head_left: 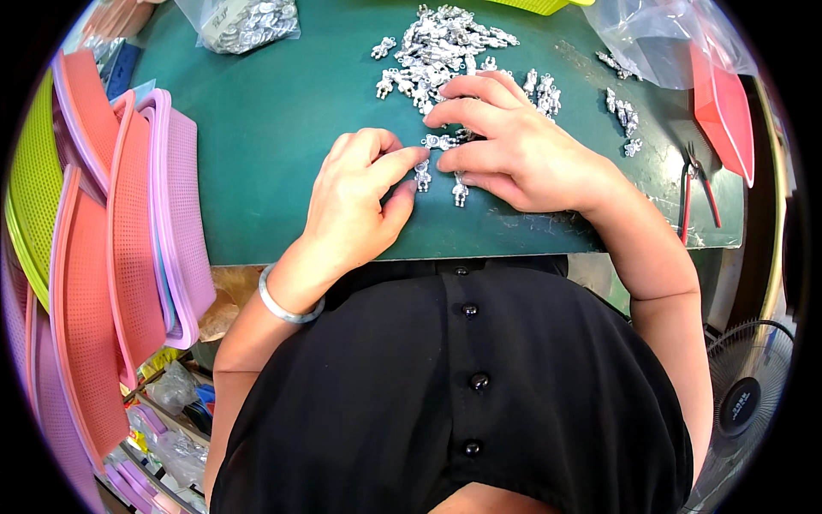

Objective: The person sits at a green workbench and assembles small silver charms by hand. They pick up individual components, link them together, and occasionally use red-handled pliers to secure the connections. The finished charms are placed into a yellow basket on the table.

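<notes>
Small silver figure-shaped charms lie on the green tabletop, and a heap of them (445,47) is just beyond my hands. My left hand (360,184) is closed, its index finger and thumb at one upright silver charm (422,176). My right hand (522,150) arches over the pieces, palm down. Its thumb and index finger are close together at another charm (461,192), whose top they partly cover. A third charm (441,141) lies sideways between the two hands. Some pieces under my right fingers are hidden.
Red-handled pliers (699,193) lie at the right, near a few loose charms (623,111) and a pink tray (719,120). A clear bag of metal pieces (248,24) sits at the back left. Stacked plastic baskets (180,206) line the left side; a fan (741,411) stands lower right.
</notes>
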{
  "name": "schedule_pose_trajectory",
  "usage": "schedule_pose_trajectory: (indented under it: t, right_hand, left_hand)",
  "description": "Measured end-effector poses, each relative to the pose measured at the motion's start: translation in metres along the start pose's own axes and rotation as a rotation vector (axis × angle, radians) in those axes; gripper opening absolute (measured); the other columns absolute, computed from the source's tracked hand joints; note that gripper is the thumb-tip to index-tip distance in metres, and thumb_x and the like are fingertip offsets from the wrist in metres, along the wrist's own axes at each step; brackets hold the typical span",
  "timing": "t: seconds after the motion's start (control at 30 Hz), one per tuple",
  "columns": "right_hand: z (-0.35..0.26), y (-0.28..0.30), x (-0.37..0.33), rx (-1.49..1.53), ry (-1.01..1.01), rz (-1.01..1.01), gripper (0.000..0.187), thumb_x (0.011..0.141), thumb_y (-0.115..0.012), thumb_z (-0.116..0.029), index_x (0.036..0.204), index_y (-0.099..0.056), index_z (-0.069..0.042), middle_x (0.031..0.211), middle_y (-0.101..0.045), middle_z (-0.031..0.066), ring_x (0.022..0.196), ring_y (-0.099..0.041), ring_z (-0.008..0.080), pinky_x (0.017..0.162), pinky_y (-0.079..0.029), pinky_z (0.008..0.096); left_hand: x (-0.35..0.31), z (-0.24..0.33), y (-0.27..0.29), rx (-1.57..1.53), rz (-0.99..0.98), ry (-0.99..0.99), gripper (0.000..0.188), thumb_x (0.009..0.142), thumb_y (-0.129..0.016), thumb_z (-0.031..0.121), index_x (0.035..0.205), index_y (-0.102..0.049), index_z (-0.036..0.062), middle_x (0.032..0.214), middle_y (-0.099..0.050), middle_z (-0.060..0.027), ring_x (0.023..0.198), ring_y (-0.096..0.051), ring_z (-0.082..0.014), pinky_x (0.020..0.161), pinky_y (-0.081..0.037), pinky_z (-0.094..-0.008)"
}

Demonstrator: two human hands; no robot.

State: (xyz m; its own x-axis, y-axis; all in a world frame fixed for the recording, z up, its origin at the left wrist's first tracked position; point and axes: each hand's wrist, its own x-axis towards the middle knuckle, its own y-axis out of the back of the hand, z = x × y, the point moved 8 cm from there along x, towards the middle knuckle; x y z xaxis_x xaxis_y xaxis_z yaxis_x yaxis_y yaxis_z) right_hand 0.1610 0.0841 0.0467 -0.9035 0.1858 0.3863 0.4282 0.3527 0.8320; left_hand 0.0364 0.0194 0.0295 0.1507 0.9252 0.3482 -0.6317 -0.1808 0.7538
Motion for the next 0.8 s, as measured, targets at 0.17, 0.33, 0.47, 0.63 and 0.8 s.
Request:
schedule_pose_trajectory:
  t: [0.17,0.33,0.47,0.63,0.8]
  right_hand:
    - [-0.008,-0.003,0.003,-0.034,0.045,-0.021,0.018,0.074,-0.072,-0.01,0.092,-0.077,-0.011,0.122,-0.062,0.0121,0.125,-0.05,0.0346,0.105,-0.04,0.0489]
    - [-0.012,-0.005,0.003,-0.065,0.054,-0.041,0.018,0.075,-0.068,-0.01,0.091,-0.078,-0.011,0.122,-0.062,0.0124,0.124,-0.05,0.035,0.106,-0.039,0.0488]
    - [-0.014,-0.006,0.004,-0.077,0.064,-0.051,0.015,0.076,-0.069,-0.01,0.088,-0.077,-0.01,0.122,-0.061,0.0125,0.125,-0.05,0.0352,0.106,-0.039,0.048]
    - [-0.006,-0.004,0.002,0.029,0.003,-0.01,0.022,0.073,-0.077,-0.012,0.094,-0.073,-0.006,0.123,-0.061,0.0112,0.125,-0.049,0.0353,0.106,-0.039,0.0495]
    - [-0.001,0.005,0.002,0.024,-0.028,0.08,0.031,0.072,-0.081,-0.015,0.099,-0.072,-0.004,0.12,-0.062,0.0093,0.123,-0.051,0.0331,0.105,-0.039,0.0479]
  left_hand:
    - [-0.001,-0.001,-0.002,0.004,-0.012,-0.004,0.035,0.071,-0.073,0.0,0.105,-0.072,0.0068,0.095,-0.059,-0.009,0.085,-0.057,-0.0287,0.076,-0.049,-0.0398]
    - [-0.001,0.0,-0.001,0.01,0.008,0.014,0.037,0.071,-0.073,0.001,0.108,-0.071,0.0047,0.098,-0.059,-0.0091,0.088,-0.057,-0.0296,0.078,-0.049,-0.04]
    - [-0.003,-0.001,-0.004,0.018,-0.024,-0.002,0.038,0.071,-0.075,0.002,0.108,-0.069,0.004,0.099,-0.059,-0.009,0.09,-0.057,-0.03,0.08,-0.049,-0.0403]
    - [-0.002,0.0,-0.003,-0.007,0.015,-0.054,0.039,0.069,-0.076,0.003,0.106,-0.069,0.0043,0.099,-0.059,-0.009,0.09,-0.057,-0.0297,0.079,-0.049,-0.0399]
    - [0.008,0.008,0.014,-0.049,0.136,-0.143,0.042,0.067,-0.078,0.002,0.108,-0.069,0.0046,0.101,-0.061,-0.0095,0.09,-0.058,-0.0291,0.077,-0.049,-0.0382]
